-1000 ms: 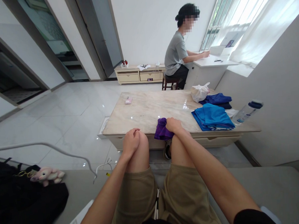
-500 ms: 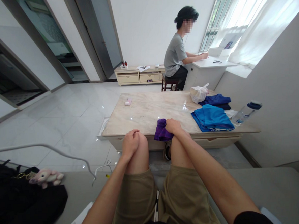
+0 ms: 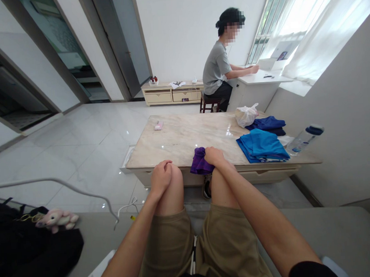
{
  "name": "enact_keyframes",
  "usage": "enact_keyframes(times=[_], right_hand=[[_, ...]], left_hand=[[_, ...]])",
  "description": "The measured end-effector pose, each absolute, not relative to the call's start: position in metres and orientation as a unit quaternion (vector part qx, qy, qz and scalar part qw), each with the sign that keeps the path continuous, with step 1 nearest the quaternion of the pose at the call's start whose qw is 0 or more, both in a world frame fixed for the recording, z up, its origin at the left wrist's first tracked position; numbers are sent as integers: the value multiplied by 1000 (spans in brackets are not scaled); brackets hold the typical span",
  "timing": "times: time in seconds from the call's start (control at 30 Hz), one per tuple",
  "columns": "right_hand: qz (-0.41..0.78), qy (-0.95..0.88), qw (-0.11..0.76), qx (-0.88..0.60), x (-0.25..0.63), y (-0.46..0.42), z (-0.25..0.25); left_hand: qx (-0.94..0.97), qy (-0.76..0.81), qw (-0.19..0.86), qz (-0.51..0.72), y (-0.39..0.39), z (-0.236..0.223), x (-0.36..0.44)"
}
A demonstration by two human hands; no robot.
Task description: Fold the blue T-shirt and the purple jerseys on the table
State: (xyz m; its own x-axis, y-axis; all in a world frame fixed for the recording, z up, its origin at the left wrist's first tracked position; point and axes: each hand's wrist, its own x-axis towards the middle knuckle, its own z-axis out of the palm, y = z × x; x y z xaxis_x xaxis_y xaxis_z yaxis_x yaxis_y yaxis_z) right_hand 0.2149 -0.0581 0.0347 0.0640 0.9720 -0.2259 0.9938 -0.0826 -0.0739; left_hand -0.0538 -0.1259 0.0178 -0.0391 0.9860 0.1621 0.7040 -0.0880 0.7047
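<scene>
Head view: right hand [image 3: 214,156] curled against purple cloth [image 3: 200,161], grip unclear; cloth just left of it, long axis hard to tell; left hand [image 3: 161,178] loosely closed on knee [image 3: 176,193], holding nothing.

A crumpled, folded purple cloth garment [image 3: 200,161] lies bunched at the near edge of the pale marble desk [image 3: 184,134], touching the right hand [image 3: 214,155].
</scene>
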Motion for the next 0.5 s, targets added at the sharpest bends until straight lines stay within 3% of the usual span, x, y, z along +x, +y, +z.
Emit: enact_keyframes(times=[0.5], right_hand=[[-120,677,53,724,217,-55,31]], left_hand=[[659,644,215,324,-127,19,-54]])
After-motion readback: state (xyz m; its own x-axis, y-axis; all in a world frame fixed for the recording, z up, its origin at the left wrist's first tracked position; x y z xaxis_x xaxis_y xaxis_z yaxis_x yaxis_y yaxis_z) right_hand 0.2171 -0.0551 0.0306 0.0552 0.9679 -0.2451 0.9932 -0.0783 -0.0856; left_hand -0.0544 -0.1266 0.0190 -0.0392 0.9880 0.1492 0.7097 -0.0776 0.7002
